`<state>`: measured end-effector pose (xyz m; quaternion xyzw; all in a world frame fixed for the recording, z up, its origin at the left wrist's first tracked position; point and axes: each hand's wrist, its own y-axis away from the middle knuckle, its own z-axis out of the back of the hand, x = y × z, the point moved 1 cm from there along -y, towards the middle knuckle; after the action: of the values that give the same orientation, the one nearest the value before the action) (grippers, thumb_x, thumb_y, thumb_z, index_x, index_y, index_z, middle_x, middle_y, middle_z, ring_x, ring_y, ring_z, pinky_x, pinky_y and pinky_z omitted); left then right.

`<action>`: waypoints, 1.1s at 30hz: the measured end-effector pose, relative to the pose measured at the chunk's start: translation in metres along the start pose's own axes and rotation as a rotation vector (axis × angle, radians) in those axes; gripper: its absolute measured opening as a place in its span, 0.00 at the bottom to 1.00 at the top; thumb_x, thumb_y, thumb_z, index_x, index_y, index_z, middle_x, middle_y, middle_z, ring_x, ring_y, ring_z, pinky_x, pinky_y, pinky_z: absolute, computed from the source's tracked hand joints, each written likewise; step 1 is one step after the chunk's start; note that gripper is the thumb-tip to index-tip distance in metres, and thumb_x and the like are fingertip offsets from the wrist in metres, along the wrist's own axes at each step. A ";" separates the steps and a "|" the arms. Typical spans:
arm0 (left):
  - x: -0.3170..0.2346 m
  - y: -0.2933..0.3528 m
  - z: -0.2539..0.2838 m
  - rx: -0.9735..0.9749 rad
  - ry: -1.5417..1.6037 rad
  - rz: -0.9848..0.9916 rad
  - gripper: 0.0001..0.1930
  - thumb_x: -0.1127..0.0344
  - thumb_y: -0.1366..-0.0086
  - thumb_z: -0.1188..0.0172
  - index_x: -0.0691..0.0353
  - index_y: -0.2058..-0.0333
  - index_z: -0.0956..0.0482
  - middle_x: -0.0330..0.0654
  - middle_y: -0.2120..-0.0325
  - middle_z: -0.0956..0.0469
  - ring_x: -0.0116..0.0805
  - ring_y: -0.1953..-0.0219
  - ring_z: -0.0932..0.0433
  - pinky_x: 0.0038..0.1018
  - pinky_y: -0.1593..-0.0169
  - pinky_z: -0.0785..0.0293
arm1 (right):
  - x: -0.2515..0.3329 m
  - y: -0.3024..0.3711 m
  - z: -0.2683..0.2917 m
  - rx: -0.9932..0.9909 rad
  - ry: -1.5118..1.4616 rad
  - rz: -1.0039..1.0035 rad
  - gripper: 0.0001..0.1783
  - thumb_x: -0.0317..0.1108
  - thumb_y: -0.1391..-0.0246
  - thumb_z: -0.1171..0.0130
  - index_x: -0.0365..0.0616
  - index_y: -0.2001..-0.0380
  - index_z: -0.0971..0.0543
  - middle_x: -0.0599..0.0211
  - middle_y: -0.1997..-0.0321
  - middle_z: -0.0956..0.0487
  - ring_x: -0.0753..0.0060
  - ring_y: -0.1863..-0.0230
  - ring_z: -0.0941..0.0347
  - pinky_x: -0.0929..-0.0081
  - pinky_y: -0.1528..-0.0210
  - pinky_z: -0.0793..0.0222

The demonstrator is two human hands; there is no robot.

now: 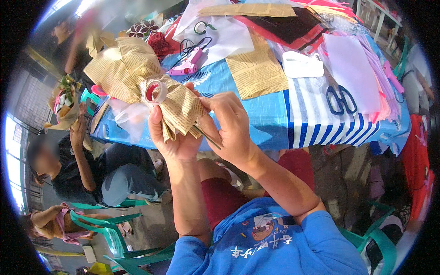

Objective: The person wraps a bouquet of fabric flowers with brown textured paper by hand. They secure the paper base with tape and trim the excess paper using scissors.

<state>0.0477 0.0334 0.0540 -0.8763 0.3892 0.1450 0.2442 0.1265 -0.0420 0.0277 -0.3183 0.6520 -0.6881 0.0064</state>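
Note:
My left hand [173, 137] is closed around the gathered lower part of a bouquet wrapped in brown newsprint-patterned paper [121, 62]. A clear tape roll [156, 92] with a red inner ring rests against the wrap, just above my left fingers; whether they also grip it I cannot tell. My right hand [231, 126] pinches the pleated lower edge of the same paper. A thin dark stem [208, 137] pokes out below that edge, beside my right fingers. The wrap's wide end points to the far left, and what it holds inside is hidden.
On the blue-covered table [266, 123] lie a pink glue gun [187, 65], a dark tape roll [200, 27], a newsprint sheet [259, 73], a white plastic object [302, 64], scissors [341, 100] and pink-lilac sheets [353, 68]. A seated person [87, 165] at left holds another bouquet [65, 101].

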 end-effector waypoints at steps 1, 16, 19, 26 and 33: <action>0.001 0.000 0.001 -0.008 0.022 0.001 0.30 0.53 0.47 0.45 0.64 0.49 0.37 0.57 0.53 0.33 0.49 0.53 0.31 0.43 0.49 0.35 | 0.002 -0.001 0.001 -0.013 0.010 0.006 0.11 0.24 0.59 0.45 0.36 0.67 0.28 0.59 0.71 0.26 0.57 0.69 0.31 0.68 0.65 0.37; 0.014 0.001 -0.006 -0.050 0.091 0.037 0.27 0.51 0.45 0.47 0.60 0.50 0.35 0.53 0.56 0.30 0.43 0.55 0.29 0.38 0.50 0.33 | 0.005 -0.018 0.012 -0.026 0.084 0.096 0.10 0.31 0.59 0.43 0.46 0.69 0.28 0.71 0.75 0.30 0.64 0.72 0.34 0.67 0.69 0.44; 0.014 0.002 -0.007 -0.044 0.033 0.031 0.26 0.52 0.45 0.47 0.61 0.51 0.35 0.53 0.56 0.30 0.43 0.54 0.29 0.37 0.50 0.33 | 0.004 -0.019 0.013 -0.024 0.086 0.130 0.09 0.33 0.58 0.42 0.47 0.70 0.28 0.72 0.76 0.31 0.66 0.73 0.34 0.68 0.70 0.44; 0.016 0.004 -0.012 -0.018 0.052 0.073 0.26 0.53 0.45 0.47 0.63 0.52 0.34 0.53 0.57 0.29 0.42 0.55 0.29 0.37 0.50 0.34 | 0.008 -0.027 0.021 -0.016 0.129 0.201 0.10 0.29 0.61 0.39 0.43 0.72 0.26 0.68 0.78 0.28 0.65 0.76 0.34 0.71 0.72 0.41; 0.010 0.005 -0.006 -0.081 0.074 0.110 0.24 0.54 0.45 0.47 0.64 0.54 0.32 0.51 0.59 0.27 0.41 0.57 0.28 0.38 0.50 0.34 | 0.003 -0.031 0.024 0.088 0.048 0.202 0.11 0.28 0.61 0.41 0.44 0.70 0.27 0.67 0.74 0.27 0.62 0.72 0.32 0.69 0.66 0.37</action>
<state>0.0511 0.0207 0.0529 -0.8674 0.4393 0.1414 0.1859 0.1472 -0.0601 0.0559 -0.2338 0.6500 -0.7193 0.0741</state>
